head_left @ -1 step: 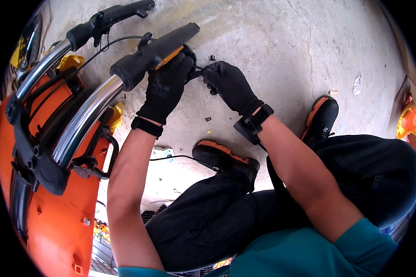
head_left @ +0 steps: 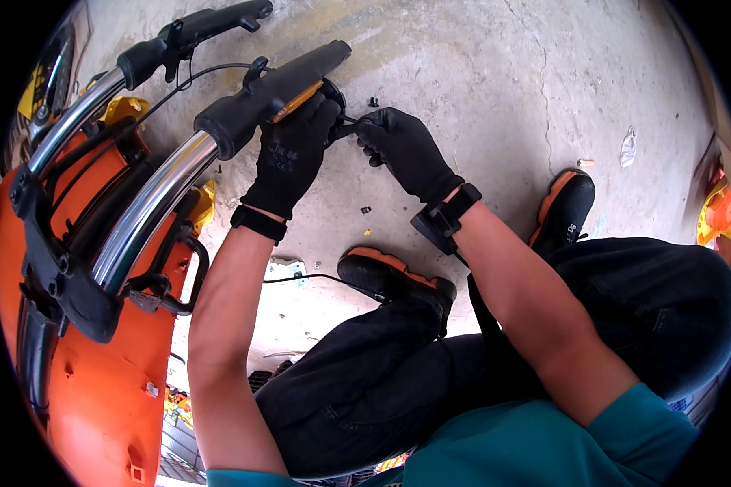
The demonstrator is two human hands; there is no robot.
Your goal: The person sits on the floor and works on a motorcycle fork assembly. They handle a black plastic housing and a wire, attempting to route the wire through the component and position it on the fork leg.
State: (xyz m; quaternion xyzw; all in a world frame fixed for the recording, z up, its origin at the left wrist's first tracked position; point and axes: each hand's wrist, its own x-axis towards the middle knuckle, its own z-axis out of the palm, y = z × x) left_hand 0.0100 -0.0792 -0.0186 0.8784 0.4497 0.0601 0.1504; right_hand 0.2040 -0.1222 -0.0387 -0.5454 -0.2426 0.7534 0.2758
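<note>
A front fork with a chrome tube (head_left: 156,207) and a black lower leg (head_left: 260,96) slants across the upper left. An amber reflector (head_left: 298,101) is fixed along this leg. My black-gloved left hand (head_left: 291,150) is closed beside the reflector, around a dark rounded part (head_left: 333,93) at the leg; its fingers hide most of that part. Just to the right, my gloved right hand (head_left: 402,146) pinches a thin black piece (head_left: 345,128) that reaches toward the left hand. Whether this piece is a cable or a strap, I cannot tell.
A second fork leg (head_left: 195,32) stands farther left, with a black cable (head_left: 207,73) running between the legs. An orange body panel (head_left: 105,398) fills the lower left. On the concrete floor (head_left: 471,73) lie small black bits (head_left: 374,102) and a crumpled clear wrapper (head_left: 629,148).
</note>
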